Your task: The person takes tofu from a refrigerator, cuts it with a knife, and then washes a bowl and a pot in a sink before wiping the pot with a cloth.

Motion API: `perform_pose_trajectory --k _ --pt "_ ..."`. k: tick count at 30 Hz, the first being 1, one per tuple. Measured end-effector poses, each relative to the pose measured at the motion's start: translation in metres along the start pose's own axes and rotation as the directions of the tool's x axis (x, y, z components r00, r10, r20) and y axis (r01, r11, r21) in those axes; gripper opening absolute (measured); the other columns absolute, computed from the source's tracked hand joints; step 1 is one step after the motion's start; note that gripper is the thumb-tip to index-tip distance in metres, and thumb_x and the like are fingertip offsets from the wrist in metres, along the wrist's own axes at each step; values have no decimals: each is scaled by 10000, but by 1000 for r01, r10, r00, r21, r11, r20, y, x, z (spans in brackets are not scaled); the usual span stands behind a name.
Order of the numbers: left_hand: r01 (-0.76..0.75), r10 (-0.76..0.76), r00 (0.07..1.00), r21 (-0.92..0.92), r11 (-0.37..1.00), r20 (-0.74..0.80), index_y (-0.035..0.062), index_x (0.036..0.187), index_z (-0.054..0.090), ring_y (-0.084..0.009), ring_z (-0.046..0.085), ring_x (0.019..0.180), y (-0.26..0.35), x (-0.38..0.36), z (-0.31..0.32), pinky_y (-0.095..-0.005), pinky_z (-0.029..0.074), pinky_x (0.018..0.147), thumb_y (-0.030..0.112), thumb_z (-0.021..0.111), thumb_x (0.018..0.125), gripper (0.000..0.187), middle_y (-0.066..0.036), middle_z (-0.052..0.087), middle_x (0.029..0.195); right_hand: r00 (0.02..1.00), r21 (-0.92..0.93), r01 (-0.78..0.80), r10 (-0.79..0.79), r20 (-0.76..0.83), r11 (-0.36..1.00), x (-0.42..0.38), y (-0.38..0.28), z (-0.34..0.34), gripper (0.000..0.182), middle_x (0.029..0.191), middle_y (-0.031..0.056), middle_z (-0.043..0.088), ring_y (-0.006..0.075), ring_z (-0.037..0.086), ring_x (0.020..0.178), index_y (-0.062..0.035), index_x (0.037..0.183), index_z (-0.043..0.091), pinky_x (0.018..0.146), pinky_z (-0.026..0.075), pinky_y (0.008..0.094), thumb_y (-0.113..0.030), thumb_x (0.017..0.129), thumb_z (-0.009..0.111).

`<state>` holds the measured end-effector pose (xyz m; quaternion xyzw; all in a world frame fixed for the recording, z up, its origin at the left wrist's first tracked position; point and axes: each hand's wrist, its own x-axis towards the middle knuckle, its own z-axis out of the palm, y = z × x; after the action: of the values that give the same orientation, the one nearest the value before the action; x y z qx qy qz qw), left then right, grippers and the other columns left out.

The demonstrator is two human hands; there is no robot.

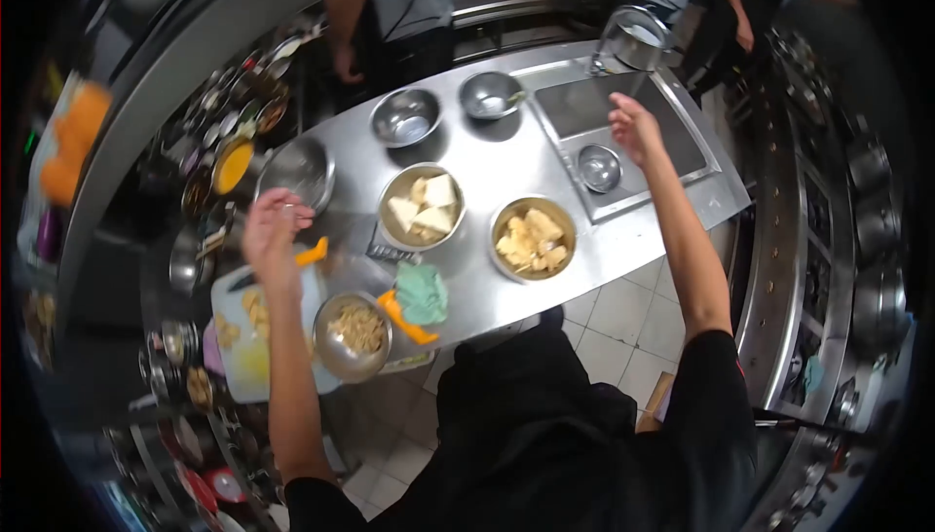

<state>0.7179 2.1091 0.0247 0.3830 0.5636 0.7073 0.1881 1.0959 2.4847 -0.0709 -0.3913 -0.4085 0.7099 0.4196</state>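
Note:
My left hand [276, 230] is raised over the left part of the steel counter, beside an empty steel bowl [297, 174], its fingers apart and somewhat blurred. Up at the right, my right hand [633, 128] hovers above the sink area near a small metal bowl [599, 168], fingers loosely curled; whether anything is in them is unclear. Between the hands stand a bowl with white blocks [435, 220] and a bowl with pale yellow pieces [531, 242]. Shredded food fills part of another bowl [357, 328], near a green cloth [421, 293].
A cutting board [255, 362] with yellow slices and a knife lies at lower left. Two steel bowls [406, 117] [491, 96] sit at the counter's back. A metal pot [639, 37] stands by the sink. Other people stand beyond the counter.

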Motion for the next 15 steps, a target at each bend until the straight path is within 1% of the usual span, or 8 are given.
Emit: perform_pose_trajectory --k 3,7,10,11,12,13,14,15 --pt "351 -350 936 133 927 -33 -24 1071 491 -167 600 731 -102 44 50 -235 480 624 11 514 826 248 -101 566 925 966 254 -220 247 -78 942 100 43 -73 318 694 55 537 112 453 542 -89 1103 429 464 356 231 -274 867 535" --pt "637 -609 762 -89 765 219 -48 1113 445 -275 623 750 -169 71 174 -322 515 661 90 499 845 306 -172 565 935 924 502 -287 373 -78 816 224 75 -134 270 696 83 533 121 442 530 -94 1053 391 451 343 238 -302 897 465" --pt "786 -786 618 38 617 -16 -43 1195 389 -301 615 811 -245 97 265 -363 523 639 192 508 871 418 -172 533 978 968 582 -206 251 3 786 299 63 -157 357 687 81 524 116 439 522 -59 1062 438 445 344 245 -380 907 414" --pt "739 -737 671 12 674 85 -10 1187 429 -243 606 773 -269 117 287 -339 512 643 246 538 869 422 -124 526 953 845 431 -399 141 516 809 339 3 -128 332 692 71 540 119 460 518 -61 1001 487 457 367 240 -373 909 422" --pt "543 -529 827 -23 840 190 16 1149 482 -183 570 707 -303 99 269 -315 493 613 271 565 856 397 -79 525 904 454 225 -628 116 883 745 312 30 -90 324 697 62 555 121 482 514 -63 939 537 469 389 236 -367 910 429" --pt "636 -635 769 12 771 67 16 1149 482 -183 570 707 -283 48 230 -315 493 613 271 565 856 397 -79 525 904 24 22 -739 -6 1000 673 267 72 -91 333 702 53 571 124 503 510 -65 878 587 481 412 231 -361 911 437" --pt "705 -681 706 90 704 -195 -5 1131 466 -204 589 809 -281 80 238 -310 502 676 168 547 816 368 -115 543 986 138 138 -762 -50 989 633 232 94 -120 333 702 53 571 124 503 510 -65 878 587 481 412 231 -361 911 437" --pt "695 -629 665 24 719 -402 -26 1113 450 -224 609 910 -315 125 323 -306 512 739 66 529 776 357 -151 562 1069 549 -11 -295 179 817 955 251 50 -161 351 861 88 586 171 546 659 -44 1058 527 582 450 291 -347 885 494"
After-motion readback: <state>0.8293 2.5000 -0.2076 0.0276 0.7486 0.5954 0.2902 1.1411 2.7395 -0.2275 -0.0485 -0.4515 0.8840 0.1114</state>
